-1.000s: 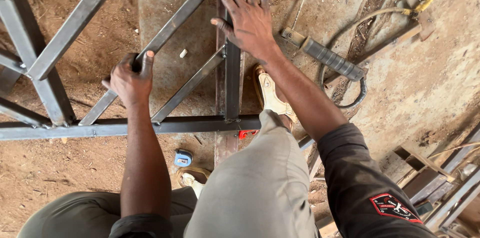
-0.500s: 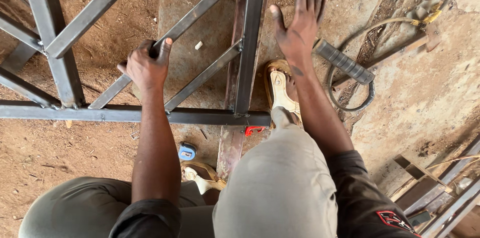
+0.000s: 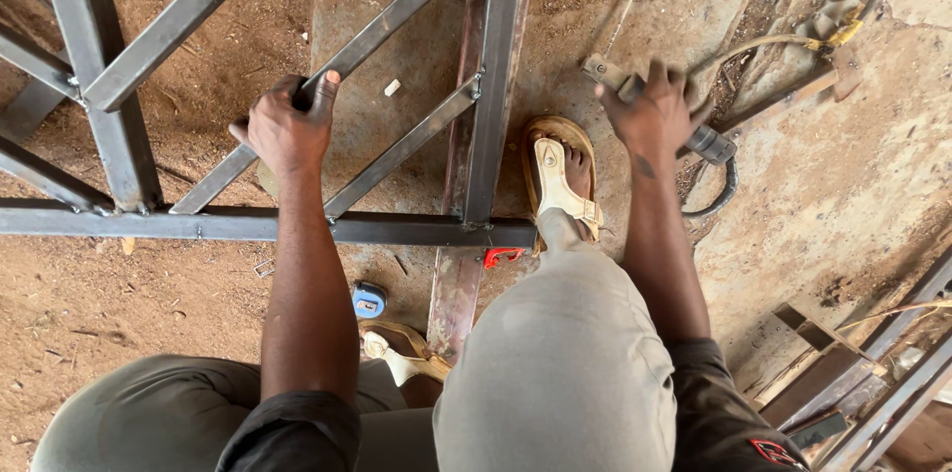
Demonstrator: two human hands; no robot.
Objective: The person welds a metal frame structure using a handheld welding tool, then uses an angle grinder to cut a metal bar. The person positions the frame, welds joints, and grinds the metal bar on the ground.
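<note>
Left hand [image 3: 288, 125] clenched on diagonal bar of steel frame [image 3: 248, 226], left of centre. Right hand [image 3: 650, 115] grasping welding holder [image 3: 709, 143], upper right. Frame looks assembled; more joints probably left to weld.

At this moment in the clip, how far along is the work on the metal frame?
Done: the grey square-tube steel frame lies assembled on the dirt, diagonals in place. In hand: the left hand grips a diagonal bar while the right hand closes on the cabled electrode holder. Left: nothing shows welding underway; joint quality cannot be judged.
</note>
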